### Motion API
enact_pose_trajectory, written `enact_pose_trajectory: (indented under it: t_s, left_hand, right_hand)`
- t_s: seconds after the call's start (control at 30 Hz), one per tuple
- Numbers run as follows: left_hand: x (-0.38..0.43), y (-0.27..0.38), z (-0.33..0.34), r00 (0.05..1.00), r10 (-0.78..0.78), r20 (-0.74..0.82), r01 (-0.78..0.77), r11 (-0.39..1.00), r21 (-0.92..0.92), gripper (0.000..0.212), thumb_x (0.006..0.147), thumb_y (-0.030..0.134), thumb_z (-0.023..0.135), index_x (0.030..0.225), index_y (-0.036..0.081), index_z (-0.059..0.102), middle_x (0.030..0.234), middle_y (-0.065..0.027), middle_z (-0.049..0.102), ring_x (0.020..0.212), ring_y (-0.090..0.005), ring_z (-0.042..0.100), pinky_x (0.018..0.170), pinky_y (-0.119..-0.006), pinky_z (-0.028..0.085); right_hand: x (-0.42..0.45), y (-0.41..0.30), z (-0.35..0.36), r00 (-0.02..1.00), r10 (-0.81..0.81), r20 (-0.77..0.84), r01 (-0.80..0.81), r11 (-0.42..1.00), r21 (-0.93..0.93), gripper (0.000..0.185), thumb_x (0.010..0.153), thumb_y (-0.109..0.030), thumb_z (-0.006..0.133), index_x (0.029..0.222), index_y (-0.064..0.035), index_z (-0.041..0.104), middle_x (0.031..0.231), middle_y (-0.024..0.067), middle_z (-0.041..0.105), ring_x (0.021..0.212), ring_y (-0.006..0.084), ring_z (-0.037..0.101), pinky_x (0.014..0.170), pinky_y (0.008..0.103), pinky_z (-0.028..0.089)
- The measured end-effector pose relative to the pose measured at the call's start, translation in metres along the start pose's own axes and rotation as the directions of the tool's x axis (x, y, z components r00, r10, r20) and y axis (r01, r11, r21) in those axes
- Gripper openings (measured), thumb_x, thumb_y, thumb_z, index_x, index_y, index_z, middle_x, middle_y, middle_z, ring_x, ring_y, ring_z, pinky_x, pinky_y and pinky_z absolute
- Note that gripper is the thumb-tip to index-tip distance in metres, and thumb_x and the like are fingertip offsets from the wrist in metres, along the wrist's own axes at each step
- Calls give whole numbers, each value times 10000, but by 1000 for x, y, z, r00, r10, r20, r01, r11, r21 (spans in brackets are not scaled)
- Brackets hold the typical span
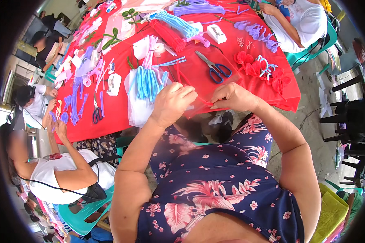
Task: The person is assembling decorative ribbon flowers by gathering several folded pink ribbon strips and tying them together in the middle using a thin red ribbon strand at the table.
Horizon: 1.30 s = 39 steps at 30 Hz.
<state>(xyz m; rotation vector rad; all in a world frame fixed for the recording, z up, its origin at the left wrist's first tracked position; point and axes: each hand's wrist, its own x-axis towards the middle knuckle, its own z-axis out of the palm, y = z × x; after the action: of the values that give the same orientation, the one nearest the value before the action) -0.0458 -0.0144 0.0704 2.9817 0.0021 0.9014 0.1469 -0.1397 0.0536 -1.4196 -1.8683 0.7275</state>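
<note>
My left hand is closed on a red pipe cleaner, its fingers curled at the table's front edge. One strand loops up above the knuckles, and another stretches across to my right hand. That hand pinches the red strand between thumb and fingers. Just beyond lie scissors with dark blue handles, their blades pointing away to the left. Light blue pipe cleaners rest on a clear plastic sheet left of my hands. To the right sit flower-like shapes of red pipe cleaner, with light blue loops among them.
Red cloth covers the table. Farther back are a red pipe cleaner bundle, a light blue bundle, a pink glue gun and white tape dispensers. People sit at the left and far right.
</note>
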Motion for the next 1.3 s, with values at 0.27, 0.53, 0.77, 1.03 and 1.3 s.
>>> enact_pose_trajectory:
  t_s: [0.27,0.53,0.77,1.03,1.3]
  left_hand:
    - [-14,-6,19,960,-107,259,114,993,-12,163,646,119,651,794,74,601,739,-30,562,709,-204,533,609,-320,454]
    - [-16,-20,17,927,-334,173,356,928,-114,192,711,149,636,881,63,617,875,-75,613,784,-233,572,675,-337,464]
    - [-31,-89,59,623,-729,282,772,630,-78,196,743,219,608,804,37,649,757,-148,625,723,-298,610,683,-370,475]
    - [-20,-109,127,451,-813,367,847,520,112,246,721,271,619,775,33,646,754,-169,625,734,-312,606,679,-384,475]
    - [-20,-123,111,346,-859,377,859,129,-495,161,719,180,615,746,22,594,713,-126,638,699,-248,621,651,-346,477]
  right_hand:
    - [1,-8,5,1000,-1,-28,-12,887,-462,95,717,-203,592,771,-144,644,746,42,560,723,231,580,630,348,468]
    - [1,19,17,979,150,-136,-198,849,-490,134,712,-216,594,781,-112,643,781,78,587,758,265,586,658,389,468]
    - [27,74,28,906,362,-218,-417,850,-321,206,721,-237,608,842,-75,648,840,129,617,790,298,588,711,391,468]
    - [80,97,38,898,221,-380,-383,818,-429,208,745,-226,596,891,-82,626,875,144,585,838,301,573,727,387,465]
    - [53,114,45,906,172,-387,-334,852,-404,200,747,-231,602,869,-73,619,895,129,557,849,291,566,726,371,471]
